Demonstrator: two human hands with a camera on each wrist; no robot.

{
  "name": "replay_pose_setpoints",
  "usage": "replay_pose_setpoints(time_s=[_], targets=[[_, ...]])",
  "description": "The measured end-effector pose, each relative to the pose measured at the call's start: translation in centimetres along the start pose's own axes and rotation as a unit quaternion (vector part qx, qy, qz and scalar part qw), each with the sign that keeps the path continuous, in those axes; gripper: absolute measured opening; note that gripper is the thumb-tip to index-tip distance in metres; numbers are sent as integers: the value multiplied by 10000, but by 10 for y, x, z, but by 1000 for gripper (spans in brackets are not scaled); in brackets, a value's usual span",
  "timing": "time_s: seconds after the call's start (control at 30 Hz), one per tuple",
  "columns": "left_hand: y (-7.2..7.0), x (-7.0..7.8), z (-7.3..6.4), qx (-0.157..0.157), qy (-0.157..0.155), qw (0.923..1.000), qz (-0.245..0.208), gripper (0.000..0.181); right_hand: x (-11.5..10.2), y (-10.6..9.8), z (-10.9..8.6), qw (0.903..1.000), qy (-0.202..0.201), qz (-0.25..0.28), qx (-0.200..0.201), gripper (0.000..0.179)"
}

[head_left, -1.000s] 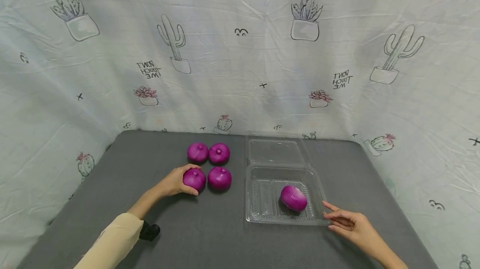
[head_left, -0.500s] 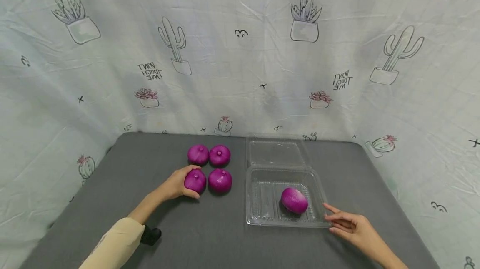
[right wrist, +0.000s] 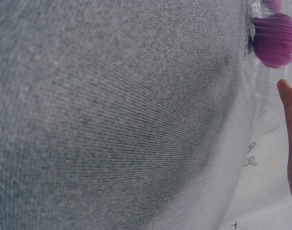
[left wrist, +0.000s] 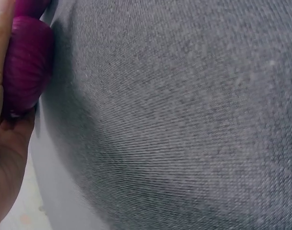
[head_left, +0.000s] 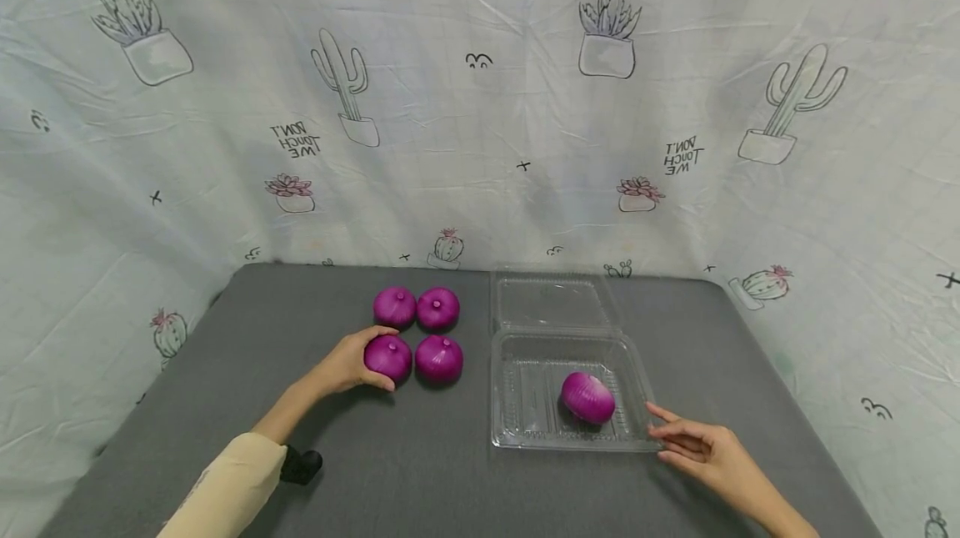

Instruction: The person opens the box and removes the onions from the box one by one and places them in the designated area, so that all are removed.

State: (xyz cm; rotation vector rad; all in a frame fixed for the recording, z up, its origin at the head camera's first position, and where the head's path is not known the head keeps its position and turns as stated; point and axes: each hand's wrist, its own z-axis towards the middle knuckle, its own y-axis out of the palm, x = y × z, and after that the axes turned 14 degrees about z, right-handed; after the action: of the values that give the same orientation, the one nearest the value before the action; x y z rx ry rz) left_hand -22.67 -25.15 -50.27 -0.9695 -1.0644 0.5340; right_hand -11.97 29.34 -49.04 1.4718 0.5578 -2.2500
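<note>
My left hand (head_left: 352,364) curls around a red onion (head_left: 388,358), thumb at its front and fingers behind. In the left wrist view the same onion (left wrist: 28,64) sits between thumb and fingers, close over the grey cloth. Three more red onions stand beside it, among them the one to its right (head_left: 439,359). A clear plastic clamshell container (head_left: 525,443) lies with its lid folded back, and one onion (head_left: 588,398) rests on its side in it. My right hand (head_left: 708,456) has extended fingertips (head_left: 654,431) right at the container's front right edge, thumb apart below them.
The container's clear lid (head_left: 553,304) lies flat toward the back of the grey cloth-covered table (head_left: 420,471). Behind and along both sides hangs a white curtain (head_left: 450,121) with cactus prints. A black strap device (head_left: 302,466) sits on the left wrist.
Both hands keep their places, the left on the onion and the right at the container's edge. Only the head view shifts slightly.
</note>
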Motion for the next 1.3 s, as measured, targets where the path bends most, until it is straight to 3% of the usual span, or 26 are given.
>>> replay_pose_setpoints(time_s=[0.13, 0.27, 0.43, 0.57, 0.8, 1.0, 1.3], targets=[[0, -8, -2, -78, -35, 9998, -202, 80, 0, 0, 1, 10000, 2, 49, -43, 25], [0, -14, -3, -216, -47, 9973, -702, 81, 0, -1, 1, 10000, 6, 63, -75, 24], [-1, -19, -4, -386, 50, 9847, -1700, 73, 0, -1, 1, 10000, -40, 44, -51, 25], [0, -24, -5, -435, 67, 9758, -2141, 69, -1, 0, 1, 10000, -27, 5, -27, 27], [0, -29, -5, -503, 26, 9728, -2261, 72, -1, 0, 0, 9997, 188, -161, 84, 25], [-1, -32, -7, -483, 70, 9707, -2352, 72, -1, 0, 0, 9998, 108, -138, 2, 26], [-8, -42, -20, -250, -42, 9732, -2285, 72, -1, -1, -1, 9998, 138, -117, -25, 25]])
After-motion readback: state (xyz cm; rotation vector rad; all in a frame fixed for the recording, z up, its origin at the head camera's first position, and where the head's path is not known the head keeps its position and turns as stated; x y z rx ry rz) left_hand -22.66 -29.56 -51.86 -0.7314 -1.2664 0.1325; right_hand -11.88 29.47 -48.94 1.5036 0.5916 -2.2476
